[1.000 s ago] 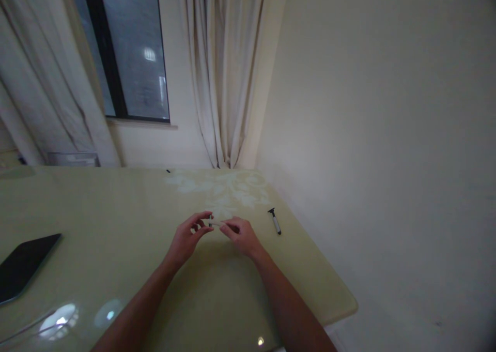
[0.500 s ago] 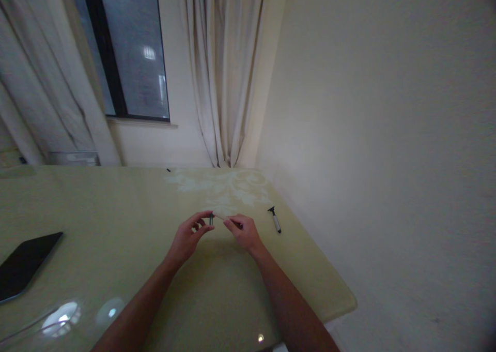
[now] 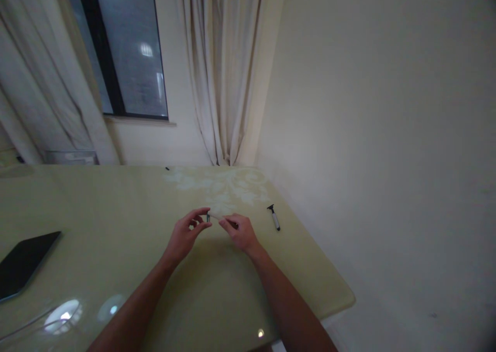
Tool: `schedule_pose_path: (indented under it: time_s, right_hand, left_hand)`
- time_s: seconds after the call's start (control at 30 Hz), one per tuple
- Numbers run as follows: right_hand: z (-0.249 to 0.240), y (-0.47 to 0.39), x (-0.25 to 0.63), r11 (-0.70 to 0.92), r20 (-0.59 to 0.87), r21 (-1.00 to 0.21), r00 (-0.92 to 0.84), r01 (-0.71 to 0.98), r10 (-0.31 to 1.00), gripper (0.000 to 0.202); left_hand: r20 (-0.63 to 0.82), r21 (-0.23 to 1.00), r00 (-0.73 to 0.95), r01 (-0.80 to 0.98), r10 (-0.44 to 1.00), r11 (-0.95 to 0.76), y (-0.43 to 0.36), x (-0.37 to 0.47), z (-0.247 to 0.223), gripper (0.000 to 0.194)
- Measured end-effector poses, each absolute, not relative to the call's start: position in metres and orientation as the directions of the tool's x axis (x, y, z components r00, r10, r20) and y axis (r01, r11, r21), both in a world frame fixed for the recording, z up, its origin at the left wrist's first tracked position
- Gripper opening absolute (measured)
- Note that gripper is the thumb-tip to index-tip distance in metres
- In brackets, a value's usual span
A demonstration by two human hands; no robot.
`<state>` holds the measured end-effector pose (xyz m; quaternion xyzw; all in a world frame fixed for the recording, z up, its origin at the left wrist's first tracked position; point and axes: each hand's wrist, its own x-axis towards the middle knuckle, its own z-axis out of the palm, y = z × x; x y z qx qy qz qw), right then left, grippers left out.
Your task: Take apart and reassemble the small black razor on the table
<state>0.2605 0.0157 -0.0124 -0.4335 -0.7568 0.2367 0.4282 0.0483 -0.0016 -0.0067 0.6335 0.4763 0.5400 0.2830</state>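
My left hand [image 3: 188, 231] is closed in a pinch, thumb below and finger above. Between them a small, narrow, dark greenish piece [image 3: 208, 218] stands upright, its kind too small to make out. From the fingers of my right hand [image 3: 240, 231], also closed, a thin pale stick [image 3: 215, 216] points left and meets or nearly meets the top of that piece. Part of the stick is hidden by my right fingers. Both hands are just above the table. Right of them lies a razor [image 3: 275, 219] with a black head and a grey handle.
A pale greenish, glossy table [image 3: 116, 212] fills the lower view, its right edge along a wall. At the left lies a flat black tablet-like slab [image 3: 25, 264]. One tiny dark piece [image 3: 167, 168] is near the back edge. Curtains [image 3: 228, 83] hang behind, beside a window.
Both hands have shifted very slightly left and up in the view, along with the whole scene. The grips on the small piece and the pale stick look the same.
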Motion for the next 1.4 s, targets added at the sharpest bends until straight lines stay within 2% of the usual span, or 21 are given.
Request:
schedule_pose_path:
  time_s: [0.13,0.3,0.43,0.63,0.77,0.9,1.07,1.23,1.4]
  right_hand:
    - [-0.0103,0.0151,0.2605,0.480,0.440,-0.744,-0.199,0.464,0.875,0.038]
    - [-0.0099,0.0137,0.2592,0.538,0.464,-0.710,-0.273,0.454,0.843,0.033]
    - [-0.0121,0.0160,0.2612,0.488,0.454,-0.714,-0.198,0.503,0.869,0.034]
    - [-0.0124,0.0148,0.2601,0.541,0.468,-0.698,-0.272,0.469,0.841,0.034]
    - [-0.0105,0.0142,0.2604,0.499,0.467,-0.703,-0.200,0.507,0.861,0.037]
    - [-0.0095,0.0132,0.2588,0.528,0.466,-0.702,-0.253,0.478,0.848,0.033]
    - [-0.0104,0.0137,0.2602,0.482,0.460,-0.697,-0.186,0.531,0.868,0.031]
    - [-0.0108,0.0130,0.2584,0.564,0.482,-0.671,-0.294,0.482,0.825,0.029]
    - [-0.0109,0.0136,0.2589,0.523,0.474,-0.667,-0.239,0.531,0.848,0.031]
  left_hand:
    - [0.400,0.880,-0.037,0.296,0.916,-0.372,-0.0015,0.0491,-0.0090,0.039]
    - [0.408,0.880,-0.027,0.278,0.913,-0.385,-0.0016,0.0497,-0.0107,0.040]
    - [0.407,0.880,-0.032,0.282,0.913,-0.382,-0.0016,0.0501,-0.0092,0.038]
    - [0.425,0.874,-0.046,0.280,0.904,-0.397,-0.0016,0.0509,-0.0070,0.041]
    - [0.422,0.874,-0.043,0.284,0.906,-0.394,-0.0018,0.0514,-0.0074,0.041]
    - [0.422,0.870,-0.042,0.298,0.906,-0.392,-0.0027,0.0520,-0.0068,0.042]
    - [0.436,0.866,-0.053,0.297,0.898,-0.403,-0.0014,0.0510,-0.0072,0.040]
    - [0.431,0.866,-0.064,0.307,0.900,-0.394,-0.0004,0.0513,-0.0109,0.042]
    - [0.425,0.868,-0.066,0.312,0.903,-0.386,0.0006,0.0474,-0.0104,0.042]
